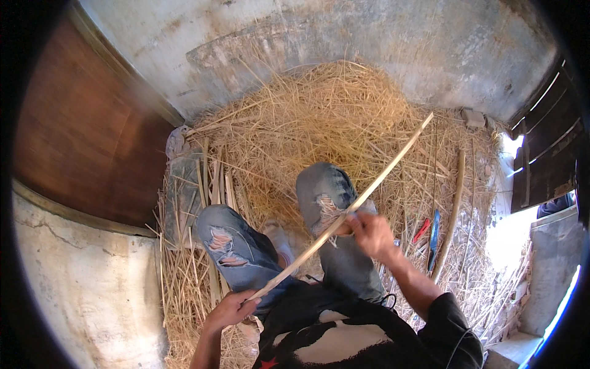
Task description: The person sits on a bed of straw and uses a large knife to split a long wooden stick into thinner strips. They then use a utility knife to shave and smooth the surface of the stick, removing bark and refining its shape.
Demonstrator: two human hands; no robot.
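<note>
The fingers of the left hand (227, 309) are closed around the near end of a pale wooden strip (381, 177), thumb uppermost. The fingers of the right hand (373, 234) pinch the same strip near its middle; whether they also hold a small blade against it, I cannot tell from here. The strip runs up and away from the left fingers, passes through the right fingers above the knees of the torn jeans (332, 270), and ends free well beyond them.

Status, as I judge it: partway. Done: the strip is in one length, bare and pale along its visible faces. Left: it is not yet laid aside, and any remaining smoothing is too fine to verify at this distance.

Beyond the left fingers, farther from the body, several loose slats (215, 181) lie unhandled (stock or finished pieces, I cannot say which). To the right of the right fingers, a red tool (421, 230), a long blue-and-black tool (434, 240) and a curved pole (455, 209) rest unused. Outermost from both hands, a straw heap (332, 101) is banked against the plaster wall (369, 37).
</note>
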